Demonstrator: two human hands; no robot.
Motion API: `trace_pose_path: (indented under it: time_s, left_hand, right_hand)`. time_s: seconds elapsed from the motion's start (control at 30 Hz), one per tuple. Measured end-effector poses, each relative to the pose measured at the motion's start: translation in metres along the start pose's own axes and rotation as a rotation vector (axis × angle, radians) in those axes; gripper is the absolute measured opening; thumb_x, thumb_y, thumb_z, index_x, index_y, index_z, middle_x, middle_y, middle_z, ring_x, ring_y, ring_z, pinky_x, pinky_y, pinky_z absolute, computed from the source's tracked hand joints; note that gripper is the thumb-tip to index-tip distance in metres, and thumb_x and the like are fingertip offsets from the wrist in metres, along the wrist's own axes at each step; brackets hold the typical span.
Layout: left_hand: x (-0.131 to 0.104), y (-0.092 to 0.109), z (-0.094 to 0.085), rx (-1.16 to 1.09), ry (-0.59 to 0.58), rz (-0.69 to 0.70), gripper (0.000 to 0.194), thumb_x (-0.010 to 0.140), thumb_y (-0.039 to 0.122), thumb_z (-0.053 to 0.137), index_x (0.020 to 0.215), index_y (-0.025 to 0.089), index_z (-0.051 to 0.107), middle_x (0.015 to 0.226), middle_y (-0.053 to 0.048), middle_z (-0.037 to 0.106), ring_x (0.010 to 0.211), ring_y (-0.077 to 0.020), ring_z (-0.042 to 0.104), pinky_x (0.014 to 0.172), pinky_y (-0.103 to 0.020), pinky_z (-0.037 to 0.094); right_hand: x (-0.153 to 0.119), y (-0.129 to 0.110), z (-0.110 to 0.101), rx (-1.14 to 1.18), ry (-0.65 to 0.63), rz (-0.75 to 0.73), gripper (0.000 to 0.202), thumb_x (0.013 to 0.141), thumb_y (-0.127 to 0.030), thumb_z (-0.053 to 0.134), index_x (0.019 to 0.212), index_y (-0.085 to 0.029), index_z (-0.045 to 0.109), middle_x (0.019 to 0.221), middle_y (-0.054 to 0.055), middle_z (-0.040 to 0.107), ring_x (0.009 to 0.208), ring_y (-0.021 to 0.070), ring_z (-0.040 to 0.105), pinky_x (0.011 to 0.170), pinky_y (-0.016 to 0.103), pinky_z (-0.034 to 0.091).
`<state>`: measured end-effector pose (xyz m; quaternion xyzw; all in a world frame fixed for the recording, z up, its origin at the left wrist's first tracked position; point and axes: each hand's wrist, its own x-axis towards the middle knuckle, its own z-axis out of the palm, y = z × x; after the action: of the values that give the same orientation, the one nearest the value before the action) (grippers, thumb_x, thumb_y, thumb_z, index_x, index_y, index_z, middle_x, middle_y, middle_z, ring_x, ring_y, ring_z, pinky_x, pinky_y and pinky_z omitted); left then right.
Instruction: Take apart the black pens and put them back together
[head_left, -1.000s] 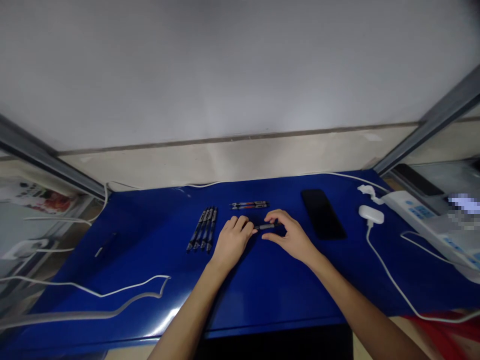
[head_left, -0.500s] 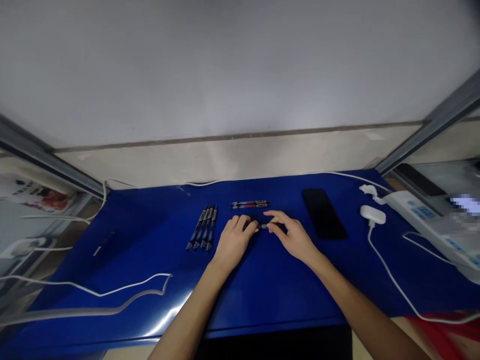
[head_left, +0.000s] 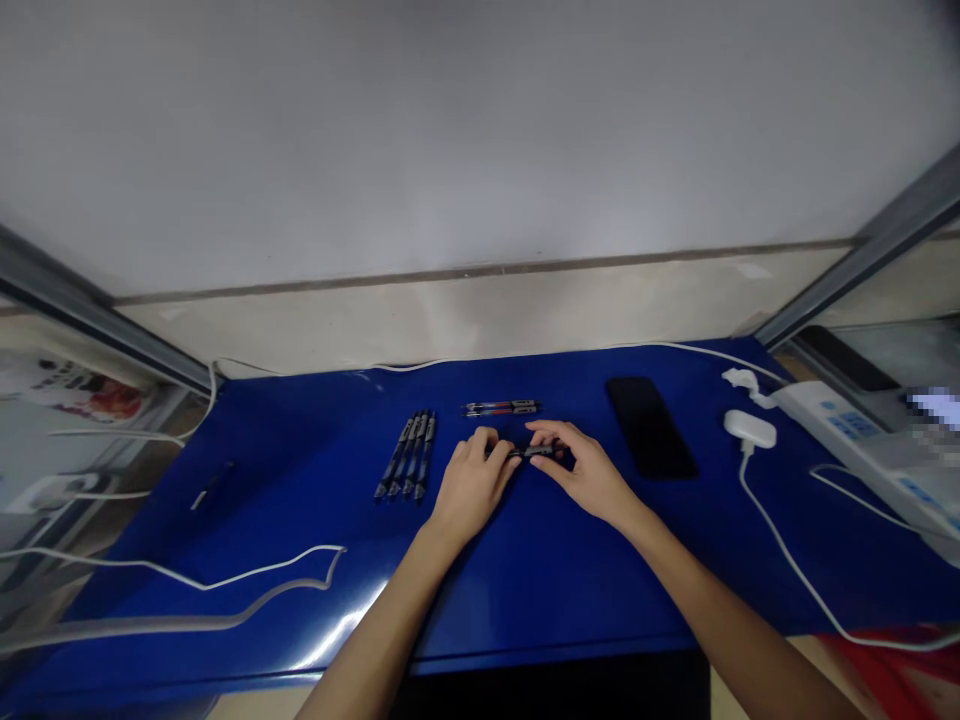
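Note:
Between my hands, just over the blue tabletop, a dark pen [head_left: 538,451] lies sideways, its ends partly hidden by fingers. My left hand [head_left: 472,480] is closed on the pen's left end, knuckles up. On the right end, my right hand [head_left: 585,470] pinches with thumb and index finger. Left of my left hand, several dark pens [head_left: 406,455] lie side by side at a slant. Beyond my hands rest two pens [head_left: 501,408] with grey and reddish parts, parallel to the wall.
A black phone [head_left: 649,427] lies right of my right hand. Farther right are a white charging case [head_left: 750,429] on a cable and a white power strip [head_left: 840,425]. A thin dark item [head_left: 212,486] and white cables [head_left: 270,570] lie on the left. A wall stands behind the blue table [head_left: 540,590].
More of the pen now shows between my hands. The fingers of my right hand have shifted slightly along it. The other pens and the phone stay put.

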<state>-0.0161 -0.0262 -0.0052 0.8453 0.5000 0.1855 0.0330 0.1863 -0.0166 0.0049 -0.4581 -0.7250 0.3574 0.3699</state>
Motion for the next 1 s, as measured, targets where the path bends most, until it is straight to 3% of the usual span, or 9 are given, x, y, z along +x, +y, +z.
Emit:
trace_pose_path:
  time_s: [0.17, 0.43, 0.63, 0.83, 1.0]
  left_hand:
    - [-0.001, 0.001, 0.0, -0.025, -0.009, -0.038, 0.028, 0.1, 0.039, 0.038, 0.102, 0.021, 0.059, 0.11, -0.007, 0.05, 0.077, -0.016, 0.051, 0.074, -0.033, 0.045]
    - [0.0, -0.001, -0.002, -0.018, 0.029, -0.087, 0.028, 0.099, 0.039, 0.039, 0.099, 0.02, 0.06, 0.106, -0.007, 0.049, 0.079, -0.0167, 0.051, 0.076, -0.034, 0.045]
    - [-0.001, 0.0, -0.001, -0.019, 0.048, -0.096, 0.028, 0.098, 0.038, 0.041, 0.094, 0.019, 0.061, 0.106, -0.008, 0.051, 0.081, -0.0177, 0.053, 0.076, -0.034, 0.044]
    - [0.0, -0.003, -0.002, -0.041, 0.063, -0.156, 0.027, 0.097, 0.037, 0.042, 0.089, 0.019, 0.061, 0.104, -0.006, 0.052, 0.081, -0.0173, 0.054, 0.075, -0.033, 0.043]
    - [0.0, -0.01, -0.003, -0.073, 0.111, -0.269, 0.025, 0.095, 0.035, 0.045, 0.084, 0.019, 0.061, 0.102, -0.005, 0.054, 0.078, -0.0163, 0.055, 0.075, -0.033, 0.043]
  right_hand:
    - [-0.001, -0.001, 0.001, 0.052, -0.058, 0.087, 0.031, 0.097, -0.029, 0.049, 0.128, -0.028, 0.053, 0.08, -0.001, 0.067, 0.075, 0.0162, 0.065, 0.077, 0.032, 0.051]
    - [0.0, -0.002, 0.0, 0.039, 0.035, -0.03, 0.028, 0.091, -0.026, 0.06, 0.119, -0.028, 0.063, 0.107, 0.006, 0.063, 0.097, 0.0188, 0.062, 0.085, 0.033, 0.051]
    - [0.0, -0.005, 0.0, 0.047, -0.089, 0.147, 0.03, 0.095, -0.035, 0.053, 0.123, -0.028, 0.062, 0.093, 0.004, 0.072, 0.077, 0.018, 0.067, 0.068, 0.03, 0.054]
    - [0.003, 0.0, -0.006, 0.147, -0.04, 0.193, 0.024, 0.091, -0.034, 0.058, 0.111, -0.024, 0.066, 0.095, 0.004, 0.071, 0.083, 0.018, 0.067, 0.078, 0.032, 0.051]
    - [0.005, 0.003, -0.017, 0.273, 0.043, 0.261, 0.023, 0.09, -0.037, 0.058, 0.106, -0.021, 0.066, 0.073, 0.0, 0.061, 0.063, 0.0136, 0.056, 0.057, 0.027, 0.044]
